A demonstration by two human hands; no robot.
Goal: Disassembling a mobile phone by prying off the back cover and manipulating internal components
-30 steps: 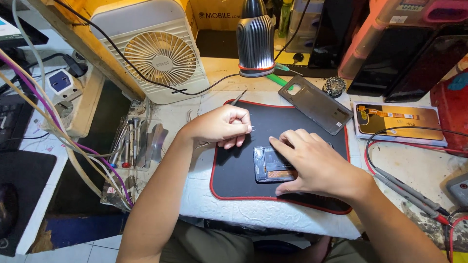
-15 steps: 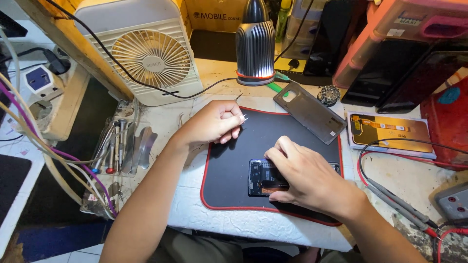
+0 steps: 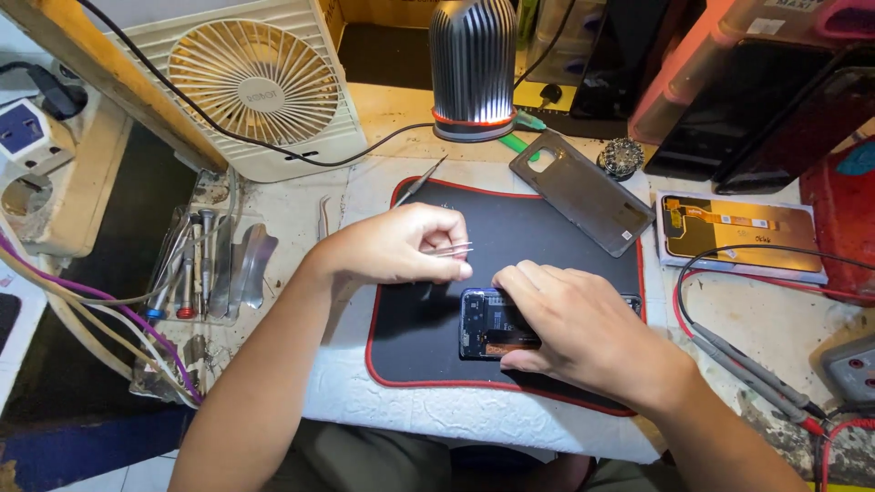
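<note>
Opened phone (image 3: 488, 326) is lying back-off on the black mat (image 3: 428, 337) on the table, dark board and copper flex showing. Right hand (image 3: 583, 333) is covering its right half, fingers pressing it flat. Left hand (image 3: 401, 246) is pinching tweezers (image 3: 453, 250); tips barely discernible.

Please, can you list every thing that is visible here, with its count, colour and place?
opened phone: 1, dark, on mat under right hand
tweezers: 1, silver, in left hand
mat: 1, black with red edge, table centre
back cover: 1, grey, mat's far right corner
display panel: 1, gold-brown, right of mat
fan: 1, white, far left
lamp: 1, silver ribbed, far centre
screwdrivers: several, in clear tray, left
left hand: pinching tweezers
right hand: resting on phone
</note>
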